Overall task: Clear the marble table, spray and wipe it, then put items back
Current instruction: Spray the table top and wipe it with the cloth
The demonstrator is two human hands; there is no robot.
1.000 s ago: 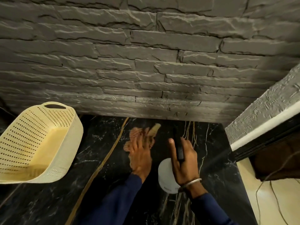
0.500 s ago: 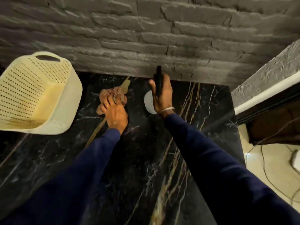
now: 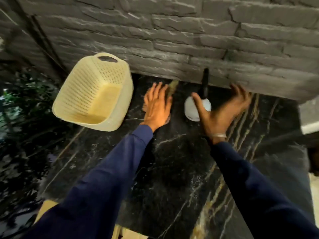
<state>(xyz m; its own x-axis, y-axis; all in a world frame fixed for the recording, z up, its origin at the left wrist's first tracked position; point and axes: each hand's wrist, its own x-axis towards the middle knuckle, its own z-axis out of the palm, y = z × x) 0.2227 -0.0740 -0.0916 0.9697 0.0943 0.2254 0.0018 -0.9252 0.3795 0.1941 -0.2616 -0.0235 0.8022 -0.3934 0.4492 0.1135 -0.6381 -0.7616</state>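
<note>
The black marble table (image 3: pixel 172 163) with gold veins runs up to a grey stone wall. A spray bottle (image 3: pixel 189 112) with a white body and a black head stands at the back by the wall. My right hand (image 3: pixel 219 114) is beside it with the fingers spread, holding nothing; its thumb crosses in front of the bottle. My left hand (image 3: pixel 157 107) lies flat with the fingers apart on a brown cloth (image 3: pixel 168 119), which shows only at the hand's edges.
A cream perforated basket (image 3: pixel 96 94) sits at the table's back left, close to my left hand. The stone wall (image 3: pixel 172 40) bounds the far side. A pale ledge (image 3: pixel 309 128) juts in at the right. Dark foliage (image 3: pixel 22 100) lies beyond the left edge.
My right hand has let go of the spray bottle, which now stands by the wall, and has opened. My left hand's fingers have spread on the cloth. The view has shifted right.
</note>
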